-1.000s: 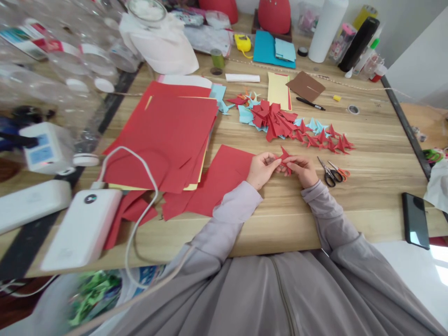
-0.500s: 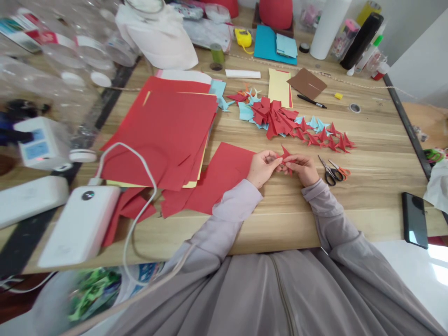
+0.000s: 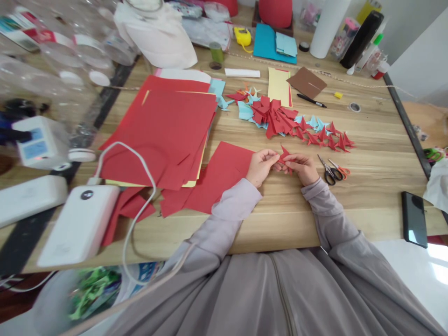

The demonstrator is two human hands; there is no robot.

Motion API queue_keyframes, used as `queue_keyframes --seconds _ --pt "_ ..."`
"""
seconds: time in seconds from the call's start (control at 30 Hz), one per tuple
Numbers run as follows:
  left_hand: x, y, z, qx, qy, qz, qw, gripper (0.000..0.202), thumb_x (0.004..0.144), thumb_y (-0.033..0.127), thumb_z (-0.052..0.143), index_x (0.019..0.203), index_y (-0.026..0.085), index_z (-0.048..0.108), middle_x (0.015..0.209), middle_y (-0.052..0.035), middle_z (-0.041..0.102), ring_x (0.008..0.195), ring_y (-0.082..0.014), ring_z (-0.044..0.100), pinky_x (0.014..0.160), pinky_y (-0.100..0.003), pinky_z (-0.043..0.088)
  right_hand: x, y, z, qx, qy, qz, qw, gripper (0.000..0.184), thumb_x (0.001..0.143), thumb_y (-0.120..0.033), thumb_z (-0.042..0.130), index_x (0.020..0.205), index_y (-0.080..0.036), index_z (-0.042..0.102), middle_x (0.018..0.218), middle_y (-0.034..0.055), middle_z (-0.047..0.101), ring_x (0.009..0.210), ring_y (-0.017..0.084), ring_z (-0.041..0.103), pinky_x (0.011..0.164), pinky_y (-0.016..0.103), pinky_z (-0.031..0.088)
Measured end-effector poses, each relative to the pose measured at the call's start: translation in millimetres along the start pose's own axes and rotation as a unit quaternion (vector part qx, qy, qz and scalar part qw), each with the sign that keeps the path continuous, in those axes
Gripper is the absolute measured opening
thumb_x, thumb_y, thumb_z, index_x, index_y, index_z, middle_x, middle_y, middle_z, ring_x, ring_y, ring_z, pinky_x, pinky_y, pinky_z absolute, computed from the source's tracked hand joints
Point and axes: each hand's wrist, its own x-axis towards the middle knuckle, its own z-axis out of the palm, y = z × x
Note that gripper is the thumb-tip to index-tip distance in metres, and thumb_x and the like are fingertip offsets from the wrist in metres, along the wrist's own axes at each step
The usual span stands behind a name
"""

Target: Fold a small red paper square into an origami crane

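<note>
Between both hands is a small folded red paper piece [image 3: 284,153] with pointed tips, held just above the table. My left hand [image 3: 262,167] pinches its left side between thumb and fingers. On its right side, my right hand [image 3: 302,168] grips it the same way, fingertips almost meeting the left ones. Part of the piece is hidden by the fingers. Beyond the hands lies a pile of folded red papers [image 3: 275,116], with red and light blue pointed paper pieces [image 3: 325,135] trailing to the right. A red paper sheet [image 3: 224,172] lies beside my left hand.
A stack of red sheets [image 3: 171,135] lies left, near a white power bank [image 3: 79,224] with a looped cable. Black-handled scissors [image 3: 331,175] and orange-handled scissors [image 3: 341,169] are right of my hands. A phone [image 3: 414,218] rests at the right edge; clear bottles crowd the far left.
Little differs. Both hands keep hold of the red paper piece, and the fingers of my left hand have shifted slightly on it.
</note>
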Motion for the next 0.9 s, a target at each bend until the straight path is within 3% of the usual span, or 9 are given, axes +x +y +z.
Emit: queue_keyframes --seconds 0.4,0.9 --pt "-1.6 0.5 0.3 0.034 0.006 0.024 0.999 0.025 0.061 0.025 0.077 0.072 0.014 0.058 0.053 0.0002 0.065 0.046 -0.0104 0.06 0.05 -0.022 0.048 -1.1 -0.5 -0.5 0.0 -0.023 0.0 1.0 0.026 0.063 -0.038 0.078 0.077 -0.016 0.071 0.06 0.0012 0.07 0.049 0.012 0.062 0.05 0.025 0.048" --pt "-0.3 1.0 0.9 0.03 0.018 0.016 0.999 0.028 0.06 0.026 0.079 0.071 0.014 0.057 0.051 0.0018 0.062 0.045 -0.0097 0.058 0.05 -0.022 0.046 -2.9 -6.4 2.3 -0.055 -0.036 -0.031 0.997 0.03 0.064 -0.04 0.079 0.081 -0.017 0.069 0.056 -0.0011 0.067 0.046 0.011 0.058 0.049 0.026 0.048"
